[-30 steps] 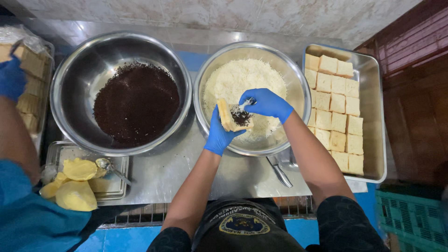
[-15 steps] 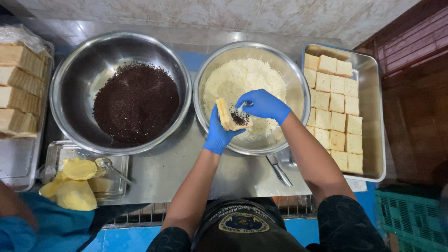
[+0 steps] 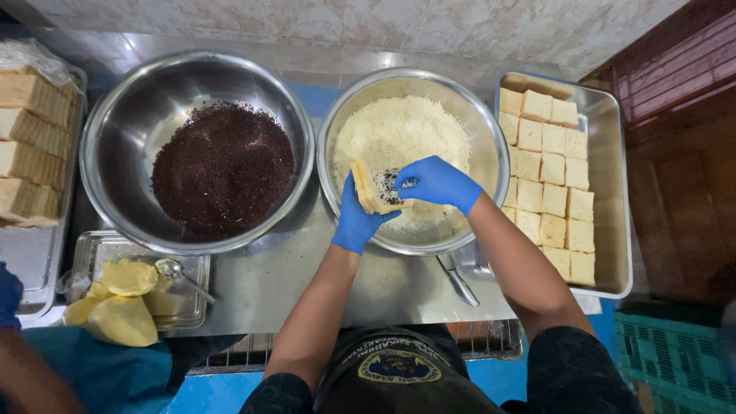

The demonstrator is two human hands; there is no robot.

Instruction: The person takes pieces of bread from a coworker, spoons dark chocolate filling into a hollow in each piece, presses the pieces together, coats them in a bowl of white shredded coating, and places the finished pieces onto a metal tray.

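light: bright, even overhead | glare: steel bowls (image 3: 198, 77) | focus: sharp | corners: dim

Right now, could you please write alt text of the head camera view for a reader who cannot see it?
Two blue-gloved hands work over a steel bowl of white shreds: the left hand holds a folded bread slice while the right hand presses filling into it. A bowl of dark sprinkles sits left, a tray of bread squares right.

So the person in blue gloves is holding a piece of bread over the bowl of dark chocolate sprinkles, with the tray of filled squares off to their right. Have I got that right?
Not quite. The head view shows the left hand holding the bread over the bowl of white grated cheese, not the bowl of dark sprinkles, which sits to its left. The right hand touches the bread's topping. The tray of squares is indeed on their right.
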